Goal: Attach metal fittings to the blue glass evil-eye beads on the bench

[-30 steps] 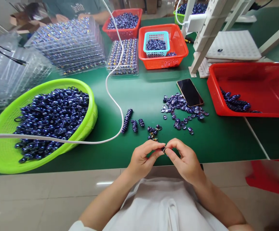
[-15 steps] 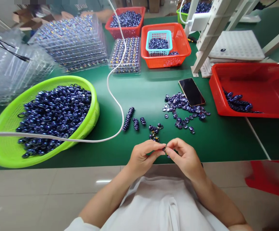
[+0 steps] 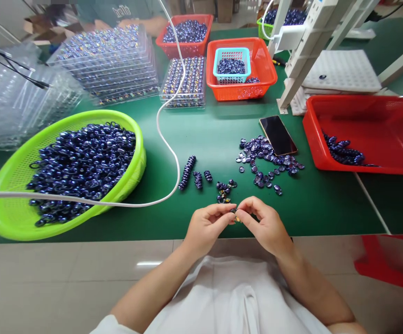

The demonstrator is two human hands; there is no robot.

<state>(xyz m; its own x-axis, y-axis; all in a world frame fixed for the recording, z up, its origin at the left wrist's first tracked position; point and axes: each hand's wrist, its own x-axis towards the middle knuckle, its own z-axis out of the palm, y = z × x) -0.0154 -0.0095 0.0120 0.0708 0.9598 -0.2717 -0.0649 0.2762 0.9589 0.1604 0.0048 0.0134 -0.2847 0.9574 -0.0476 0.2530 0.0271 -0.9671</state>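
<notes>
My left hand (image 3: 204, 227) and my right hand (image 3: 265, 225) meet at the near edge of the green table. Between their fingertips they pinch a small dark shiny piece (image 3: 233, 211) with a gold-coloured bit; the fingers cover much of it. Just beyond the fingers lies a little cluster of similar dark and gold pieces (image 3: 224, 186). To its left are a long row of dark blue rings (image 3: 187, 172) and two shorter rows (image 3: 197, 180). Loose round dark blue caps (image 3: 262, 149) lie scattered on the right, beside a phone (image 3: 278, 134).
A green basket (image 3: 139, 160) full of dark rings stands left, with a white cable (image 3: 168, 148) running across it. Stacked clear trays (image 3: 118, 81), an orange basket (image 3: 264, 86) and a white post (image 3: 293, 69) stand behind. A red bin (image 3: 326, 160) is right. Another person's arms (image 3: 152, 23) show at the back.
The fingertips have shifted slightly left with the small piece, and its gold-coloured part now shows more. The whole view has moved a little; the things on the table lie as before.
</notes>
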